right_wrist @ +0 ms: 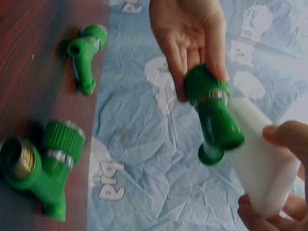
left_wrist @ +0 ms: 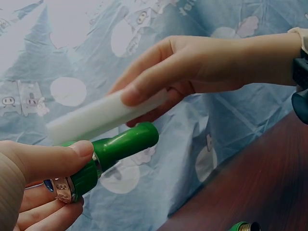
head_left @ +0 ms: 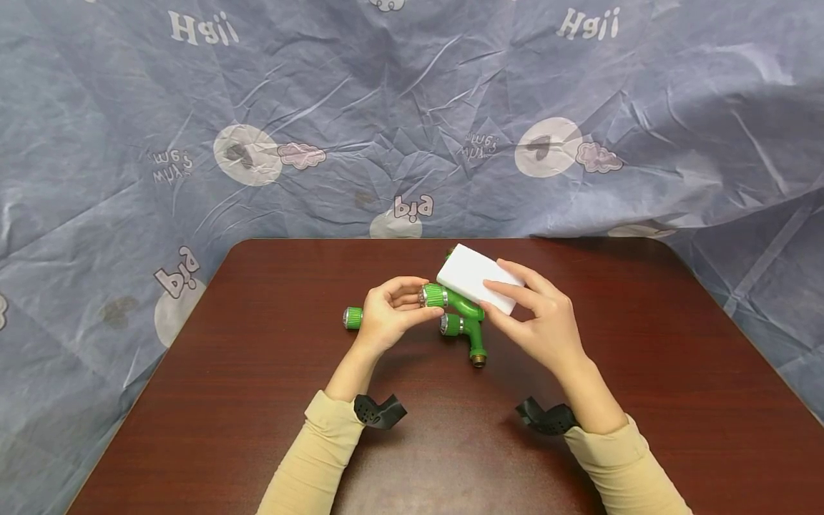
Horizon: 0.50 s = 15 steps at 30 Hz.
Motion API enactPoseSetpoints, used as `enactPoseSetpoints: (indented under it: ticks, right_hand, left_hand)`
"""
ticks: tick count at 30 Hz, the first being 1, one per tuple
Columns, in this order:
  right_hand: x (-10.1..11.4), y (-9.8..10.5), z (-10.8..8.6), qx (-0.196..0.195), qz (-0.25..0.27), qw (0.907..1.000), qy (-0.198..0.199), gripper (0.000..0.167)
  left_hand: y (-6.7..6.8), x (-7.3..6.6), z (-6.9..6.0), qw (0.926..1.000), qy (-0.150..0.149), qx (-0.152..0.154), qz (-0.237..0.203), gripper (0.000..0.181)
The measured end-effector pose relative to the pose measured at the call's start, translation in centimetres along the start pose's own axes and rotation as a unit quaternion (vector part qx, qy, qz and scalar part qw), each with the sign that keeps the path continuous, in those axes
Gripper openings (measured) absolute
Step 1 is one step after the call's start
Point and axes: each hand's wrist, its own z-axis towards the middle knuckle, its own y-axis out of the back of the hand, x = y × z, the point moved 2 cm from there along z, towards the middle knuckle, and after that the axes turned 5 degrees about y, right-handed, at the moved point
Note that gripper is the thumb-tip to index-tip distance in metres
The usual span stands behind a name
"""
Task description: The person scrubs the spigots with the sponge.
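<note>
Inspecting remotely, I find the left hand (head_left: 389, 318) pinching a green tap (head_left: 462, 303) by its knob (right_wrist: 204, 84) above the bench (head_left: 212, 372), presumably to leave the body (right_wrist: 219, 127) exposed; the right hand (head_left: 548, 320) grips a white block (head_left: 476, 275) close beside it. Two other green taps (right_wrist: 62, 142) lie on the bench.
</note>
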Motion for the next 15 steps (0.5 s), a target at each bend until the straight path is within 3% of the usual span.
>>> enactPoseSetpoints:
  ticks: [4, 7, 15]
  right_hand:
    - [0.8, -0.6, 0.2, 0.022, 0.045, 0.9974, 0.052, 0.024]
    - [1.0, -0.8, 0.1, 0.029, 0.044, 0.9965, 0.065, 0.027]
    - [-0.3, 0.0, 0.0, -0.018, -0.039, 0.9990, 0.008, 0.028]
  left_hand:
    - [0.0, 1.7, 0.6, 0.9995, -0.016, 0.010, -0.023, 0.045]
    - [-0.1, 1.6, 0.5, 0.9985, -0.033, 0.025, -0.036, 0.044]
    - [-0.2, 1.5, 0.4, 0.9964, -0.050, 0.058, -0.034, 0.046]
